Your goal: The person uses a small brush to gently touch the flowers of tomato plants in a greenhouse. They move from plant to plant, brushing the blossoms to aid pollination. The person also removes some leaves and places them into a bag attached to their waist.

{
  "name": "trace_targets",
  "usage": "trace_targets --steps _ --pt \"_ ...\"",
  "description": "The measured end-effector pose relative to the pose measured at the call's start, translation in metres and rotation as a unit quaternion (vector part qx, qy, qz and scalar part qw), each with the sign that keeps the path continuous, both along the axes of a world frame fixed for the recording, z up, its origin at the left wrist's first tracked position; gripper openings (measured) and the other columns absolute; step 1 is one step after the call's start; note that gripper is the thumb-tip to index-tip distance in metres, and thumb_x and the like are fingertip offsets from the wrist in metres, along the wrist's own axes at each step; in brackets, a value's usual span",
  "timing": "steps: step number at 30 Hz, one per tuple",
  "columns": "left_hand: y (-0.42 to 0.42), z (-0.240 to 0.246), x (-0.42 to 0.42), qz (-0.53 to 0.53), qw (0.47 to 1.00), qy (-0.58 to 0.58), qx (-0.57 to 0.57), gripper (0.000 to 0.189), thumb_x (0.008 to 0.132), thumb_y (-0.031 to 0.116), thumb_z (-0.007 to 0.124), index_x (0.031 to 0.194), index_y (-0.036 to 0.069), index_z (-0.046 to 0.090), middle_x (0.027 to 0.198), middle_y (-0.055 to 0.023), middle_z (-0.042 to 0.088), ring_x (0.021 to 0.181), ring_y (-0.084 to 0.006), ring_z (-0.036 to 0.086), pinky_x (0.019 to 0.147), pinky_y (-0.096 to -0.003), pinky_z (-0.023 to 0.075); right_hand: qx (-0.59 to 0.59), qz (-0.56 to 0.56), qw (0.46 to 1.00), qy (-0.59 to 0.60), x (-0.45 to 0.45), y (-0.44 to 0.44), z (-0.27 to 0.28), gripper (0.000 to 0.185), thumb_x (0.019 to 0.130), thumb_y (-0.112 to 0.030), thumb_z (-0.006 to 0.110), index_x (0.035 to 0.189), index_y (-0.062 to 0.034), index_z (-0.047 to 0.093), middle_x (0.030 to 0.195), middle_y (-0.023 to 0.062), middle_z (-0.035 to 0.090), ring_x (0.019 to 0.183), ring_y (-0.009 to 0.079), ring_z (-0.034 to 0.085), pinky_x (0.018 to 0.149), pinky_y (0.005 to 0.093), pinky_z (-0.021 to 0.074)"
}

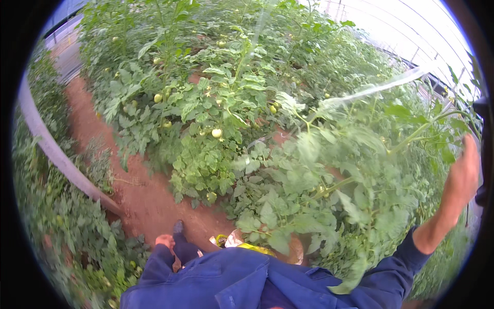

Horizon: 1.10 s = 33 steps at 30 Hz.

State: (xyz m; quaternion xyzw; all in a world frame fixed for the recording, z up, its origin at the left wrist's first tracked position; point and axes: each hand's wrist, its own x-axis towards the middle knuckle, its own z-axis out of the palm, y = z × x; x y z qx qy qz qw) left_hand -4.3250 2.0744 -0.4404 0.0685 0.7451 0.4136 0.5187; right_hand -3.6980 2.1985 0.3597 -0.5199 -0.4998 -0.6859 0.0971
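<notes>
My left hand (165, 241) hangs low beside my dark trouser leg, its fingers curled. A narrow pinkish strip (176, 263) shows just below it; whether the hand holds it is unclear. Raised at the far right, my right hand (463, 166) is seen edge-on and blurred, close to a bent tomato stem (418, 131). Whether its fingers touch the stem is hidden. A pale translucent strip (386, 83) slants across the upper right among the leaves. In front of me, a pale green tomato (217, 133) hangs in dense tomato foliage.
A white and yellow sack (254, 248) stands by my legs, partly under leaves. Reddish bare soil (154, 193) forms a path on the left. A curved grey pole (63, 156) rises beside it. More tomato plants (77, 216) line the far left, beneath a greenhouse roof (401, 27).
</notes>
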Motion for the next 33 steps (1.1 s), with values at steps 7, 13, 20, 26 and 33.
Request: trace_targets --steps 7,13,20,26,33 --pt "0.283 0.126 -0.100 -0.205 0.924 0.034 0.321 0.020 0.095 0.007 0.071 0.115 0.002 0.067 0.093 -0.0054 0.072 0.077 -0.0157 0.069 0.067 -0.0301 0.0563 0.105 0.004 0.993 0.048 -0.131 -0.099 -0.049 0.033 0.109 -0.007 0.044 0.134 -0.0034 0.064 0.131 0.0177 0.069 0.111 0.0314 0.070 0.094 0.0360 0.0561" --pt "0.401 0.304 -0.126 -0.311 0.853 -0.002 0.420 0.022 0.097 0.002 0.069 0.119 -0.002 0.066 0.108 -0.0088 0.073 0.094 -0.0142 0.068 0.083 -0.0282 0.0557 0.245 0.352 0.903 -0.012 -0.257 -0.134 -0.097 0.068 0.111 -0.043 0.034 0.098 0.0148 0.067 0.085 0.0312 0.070 0.071 0.0360 0.070 0.061 0.0395 0.0603" --pt "0.395 0.348 -0.116 -0.331 0.825 -0.125 0.440 0.019 0.099 0.006 0.067 0.118 0.002 0.067 0.104 -0.0082 0.075 0.086 -0.0140 0.069 0.074 -0.0268 0.0532 0.028 0.579 0.790 0.202 -0.354 -0.071 -0.150 0.075 0.107 -0.066 0.024 0.112 -0.0056 0.068 0.107 0.0198 0.067 0.092 0.0303 0.054 0.074 0.0425 0.0392" --pt "0.401 0.387 -0.138 -0.309 0.786 -0.134 0.519 0.016 0.098 0.009 0.068 0.113 0.003 0.070 0.100 -0.0103 0.076 0.078 -0.0139 0.068 0.068 -0.0260 0.0509 0.016 0.533 0.760 0.372 -0.411 0.027 -0.218 0.089 0.105 -0.070 0.011 0.073 -0.0021 0.057 0.056 0.0068 0.047 0.051 0.0228 0.041 0.053 0.0361 0.0343" --pt "0.392 0.386 -0.130 -0.319 0.805 -0.046 0.498 0.017 0.099 0.008 0.068 0.114 0.002 0.070 0.102 -0.0103 0.076 0.078 -0.0123 0.067 0.068 -0.0237 0.0498 -0.005 0.518 0.446 0.730 -0.399 0.113 -0.343 0.050 0.107 -0.043 0.056 0.092 0.0021 0.072 0.084 0.0087 0.072 0.069 0.0145 0.065 0.061 0.0277 0.0534"
